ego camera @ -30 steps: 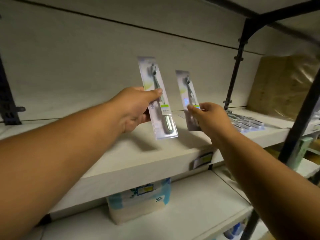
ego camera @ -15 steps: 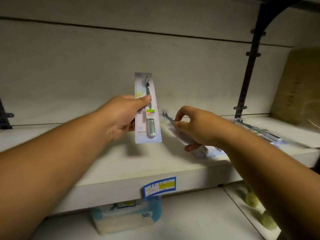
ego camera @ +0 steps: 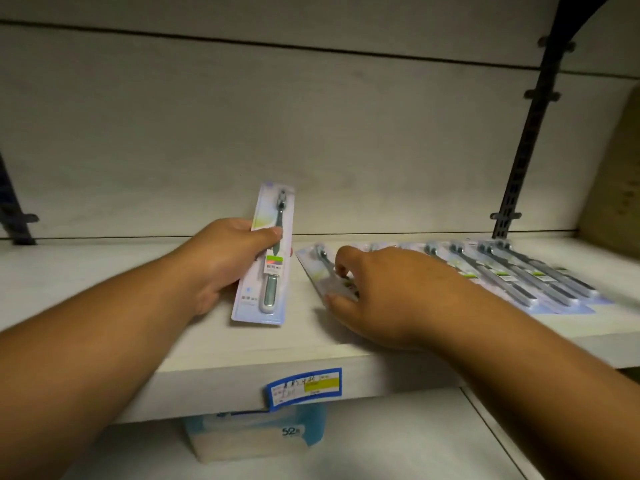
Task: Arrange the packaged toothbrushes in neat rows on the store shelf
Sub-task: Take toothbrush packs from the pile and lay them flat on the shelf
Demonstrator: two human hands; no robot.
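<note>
My left hand (ego camera: 225, 261) grips a packaged toothbrush (ego camera: 266, 268) upright above the white shelf (ego camera: 104, 289), thumb across its front. My right hand (ego camera: 384, 292) lies over a second packaged toothbrush (ego camera: 318, 261) that rests flat on the shelf, fingers curled on its lower part, which they hide. To the right, a row of several packaged toothbrushes (ego camera: 519, 275) lies flat side by side, heads toward the back wall.
A blue and yellow price label (ego camera: 304, 388) sticks to the shelf's front edge. A blue and white package (ego camera: 256, 438) sits on the lower shelf. A dark metal upright (ego camera: 530, 133) stands at the right, with a brown box (ego camera: 616, 181) beyond it.
My right hand has lowered its toothbrush pack from upright in the air to flat on the shelf at the left end of the row. The left hand has stayed up with its pack.
</note>
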